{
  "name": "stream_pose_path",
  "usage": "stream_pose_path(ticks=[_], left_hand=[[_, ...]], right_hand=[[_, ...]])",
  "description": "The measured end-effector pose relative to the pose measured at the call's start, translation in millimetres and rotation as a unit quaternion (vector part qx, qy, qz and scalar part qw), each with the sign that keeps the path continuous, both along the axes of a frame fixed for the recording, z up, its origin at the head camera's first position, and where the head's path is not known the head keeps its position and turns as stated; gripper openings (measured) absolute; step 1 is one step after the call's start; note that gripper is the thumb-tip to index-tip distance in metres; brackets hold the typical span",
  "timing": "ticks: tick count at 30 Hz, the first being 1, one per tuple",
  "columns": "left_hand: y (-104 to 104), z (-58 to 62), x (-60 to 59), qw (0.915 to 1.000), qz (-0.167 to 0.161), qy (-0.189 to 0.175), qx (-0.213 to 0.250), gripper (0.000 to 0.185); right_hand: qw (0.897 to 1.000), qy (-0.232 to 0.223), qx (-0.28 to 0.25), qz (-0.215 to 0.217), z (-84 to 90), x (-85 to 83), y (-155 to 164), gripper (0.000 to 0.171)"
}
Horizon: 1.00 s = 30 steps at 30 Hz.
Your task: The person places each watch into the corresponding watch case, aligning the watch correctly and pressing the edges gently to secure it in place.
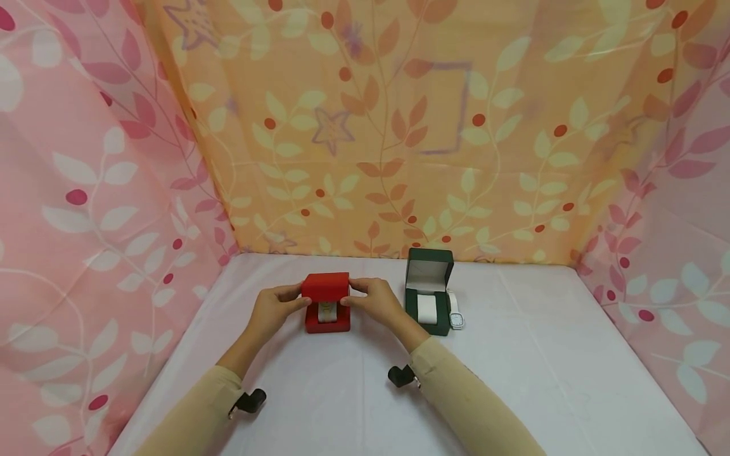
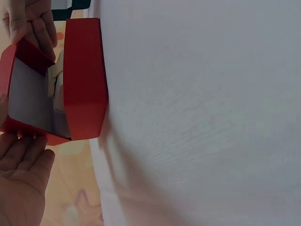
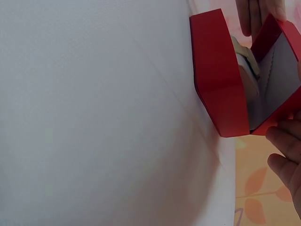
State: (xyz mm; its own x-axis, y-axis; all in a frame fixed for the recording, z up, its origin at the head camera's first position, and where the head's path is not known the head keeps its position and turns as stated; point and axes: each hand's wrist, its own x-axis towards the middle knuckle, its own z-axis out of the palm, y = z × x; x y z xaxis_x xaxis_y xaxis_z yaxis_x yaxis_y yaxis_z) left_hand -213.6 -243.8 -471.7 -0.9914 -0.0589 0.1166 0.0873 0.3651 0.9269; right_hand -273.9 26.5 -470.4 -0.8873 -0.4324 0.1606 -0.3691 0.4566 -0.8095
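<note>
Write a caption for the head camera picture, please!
Both hands hold the red box's half-open lid beside an open green box on the white table.

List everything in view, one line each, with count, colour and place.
red box: 1, red, middle of the table, lid partly raised, a pale cushion inside
green box: 1, dark green, right of the red box, lid upright, white cushion inside
watch: 1, white, on the table against the green box's right side
table: 1, white cover
curtains: orange at the back, pink at both sides, leaf print
left hand: holds the red box's left side
right hand: holds the lid's right side
</note>
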Motion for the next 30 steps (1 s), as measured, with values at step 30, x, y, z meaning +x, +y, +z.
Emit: stream_pose_path(ticks=[30], left_hand=[[12.2, -10.5, 13.0, 0.999, 0.038, -0.024, 0.003, 0.063]], right_hand=[[0.999, -0.002, -0.033, -0.028, -9.8, 21.1, -8.4, 0.047]])
